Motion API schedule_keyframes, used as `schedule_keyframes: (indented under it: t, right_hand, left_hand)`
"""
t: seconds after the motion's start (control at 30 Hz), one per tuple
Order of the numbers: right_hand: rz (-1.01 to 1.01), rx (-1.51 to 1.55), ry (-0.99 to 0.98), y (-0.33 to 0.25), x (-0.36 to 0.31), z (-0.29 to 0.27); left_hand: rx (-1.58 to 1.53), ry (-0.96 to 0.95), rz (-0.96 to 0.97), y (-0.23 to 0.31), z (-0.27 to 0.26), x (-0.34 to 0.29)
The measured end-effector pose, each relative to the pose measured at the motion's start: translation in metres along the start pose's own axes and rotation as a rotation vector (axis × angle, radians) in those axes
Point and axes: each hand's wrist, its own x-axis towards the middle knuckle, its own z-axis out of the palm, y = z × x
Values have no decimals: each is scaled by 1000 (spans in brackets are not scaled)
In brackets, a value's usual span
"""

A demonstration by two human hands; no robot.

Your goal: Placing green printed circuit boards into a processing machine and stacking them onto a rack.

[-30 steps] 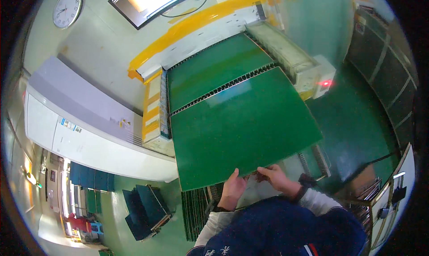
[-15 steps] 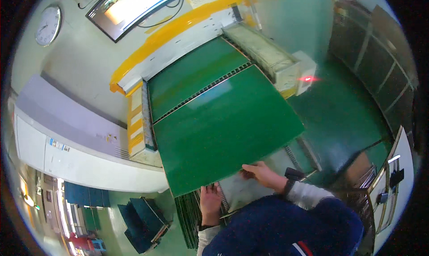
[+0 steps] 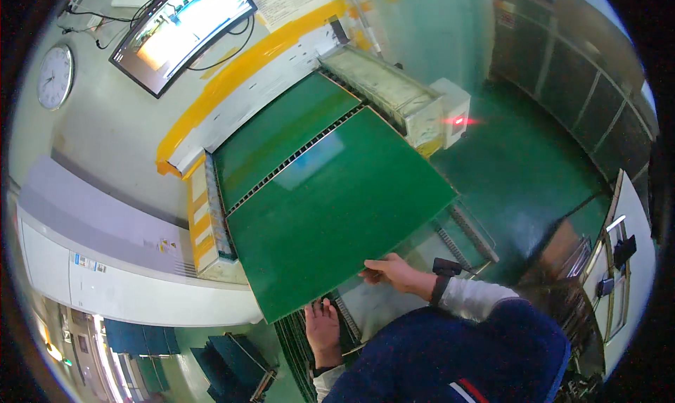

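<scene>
At the mouth of the yellow-taped machine (image 3: 242, 79), near green panel (image 3: 337, 206) lies flat-looking, long axis slanting lower left to upper right, parallel to the dark toothed strip (image 3: 302, 153) along its far edge; one long edge faces the person. Far green panel (image 3: 285, 139) sits past the strip. Right hand (image 3: 395, 273) is at the near edge, thumb and fingers drawn close together; can't tell if they grip it. Left hand (image 3: 323, 329) is by the near-left corner, palm up, fingers extended and slightly apart; contact unclear. Stacked boards (image 3: 293, 350) stand below that corner. Glossy green floor (image 3: 524, 150) at right, white cabinet (image 3: 140, 290) at left, wall clock (image 3: 55, 77) and lit monitor (image 3: 184, 34) above, red light (image 3: 459, 121) on the machine's right end. Versus one second ago: left thumb is off the panel's top, view has turned, panel remains against the strip.
</scene>
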Motion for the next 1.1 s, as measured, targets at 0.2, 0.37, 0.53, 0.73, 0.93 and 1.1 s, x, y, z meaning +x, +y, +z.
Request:
schedule_keyframes:
  t: [0.2, 0.37, 0.53, 0.73, 0.93, 1.1]
  right_hand:
    - [-30, 36, -83, 1, 9, -3]
    - [-26, 23, -32, -2, 15, -3]
    - [-45, -5, -53, -2, 20, -4]
    - [-65, 22, -65, 0, 29, -9]
    - [-50, 53, -68, -1, 34, -9]
    - [-34, 32, -58, -6, 37, -8]
  left_hand:
    - [11, 1, 10, 2, 2, 2]
    - [8, 8, -3, 2, 0, 8]
    - [10, 5, -7, 3, -3, 11]
    - [81, 0, 2, 4, -6, 7]
    - [40, 84, -34, 3, -31, 6]
    - [100, 236, -74, -1, -64, 5]
